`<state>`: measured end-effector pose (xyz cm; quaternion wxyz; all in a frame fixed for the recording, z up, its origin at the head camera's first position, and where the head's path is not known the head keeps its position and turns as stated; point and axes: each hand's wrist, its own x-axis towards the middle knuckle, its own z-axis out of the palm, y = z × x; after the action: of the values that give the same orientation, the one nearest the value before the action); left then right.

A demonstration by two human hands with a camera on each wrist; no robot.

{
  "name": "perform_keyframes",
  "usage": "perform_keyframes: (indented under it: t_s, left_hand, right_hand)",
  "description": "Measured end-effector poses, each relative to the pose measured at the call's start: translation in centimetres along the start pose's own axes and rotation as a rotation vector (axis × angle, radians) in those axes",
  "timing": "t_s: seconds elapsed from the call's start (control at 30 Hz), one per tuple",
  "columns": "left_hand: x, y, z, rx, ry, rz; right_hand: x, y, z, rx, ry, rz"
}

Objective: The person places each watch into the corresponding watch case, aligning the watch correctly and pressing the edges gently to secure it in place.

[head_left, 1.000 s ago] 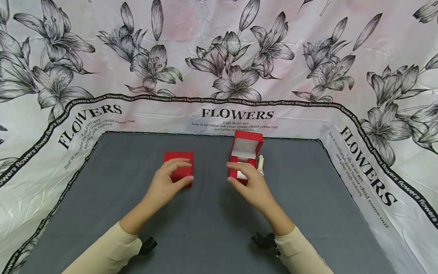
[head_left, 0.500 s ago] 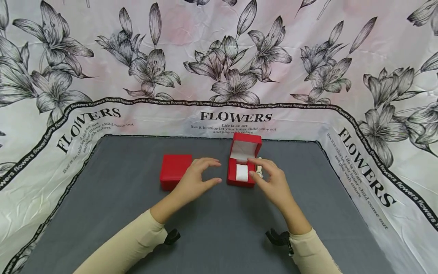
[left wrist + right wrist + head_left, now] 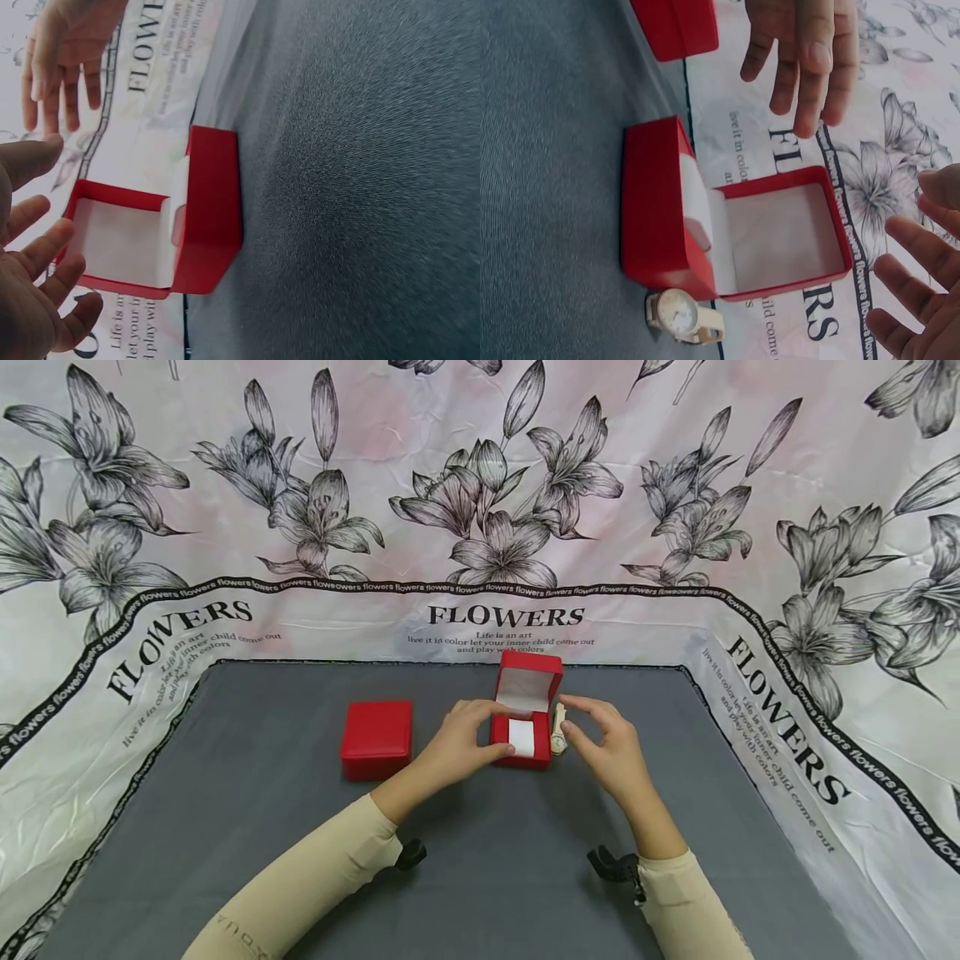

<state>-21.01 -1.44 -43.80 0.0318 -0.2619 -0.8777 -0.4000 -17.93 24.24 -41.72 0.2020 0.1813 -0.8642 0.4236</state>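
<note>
A red watch box (image 3: pixel 542 758) stands with its lid up, showing a white lining and a white cushion (image 3: pixel 521 737) inside. Over its left side reaches my left hand (image 3: pixel 465 737), thumb and fingers spread apart and holding nothing. My right hand (image 3: pixel 606 739) hovers at the box's right, its fingers loosely bent and nothing between them. Close by these fingertips, a cream-strapped wristwatch (image 3: pixel 558 731) with a round pale dial lies against the box's right side. In the right wrist view the wristwatch (image 3: pixel 679 313) rests on the cloth beside the box (image 3: pixel 656 217), with both hands raised above.
A second red box (image 3: pixel 377 739), closed, sits on the grey cloth (image 3: pixel 480 877) to the left. Behind the cloth's far edge rises a white, flower-printed sheet (image 3: pixel 337 610) with black lettering.
My left hand has moved right, from the closed box to the open one. The right hand has shifted right, off the open box to the watch, uncovering the white cushion.
</note>
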Motion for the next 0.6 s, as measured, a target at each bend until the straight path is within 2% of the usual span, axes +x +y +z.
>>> perform_keyframes:
  t_s: [0.13,0.3,0.6]
  left_hand:
    - [1.4,0.0,0.8,0.009,-0.023,-0.022]
    - [3.2,0.2,1.7,0.022,-0.067,-0.019]
    - [4.9,-0.7,2.9,0.131,-0.163,-0.035]
  right_hand:
    - [0.1,0.5,-0.1,-0.002,-0.004,0.029]
    - [0.0,1.3,-0.2,-0.002,-0.005,0.074]
    - [-0.1,2.7,-0.4,0.011,0.014,0.107]
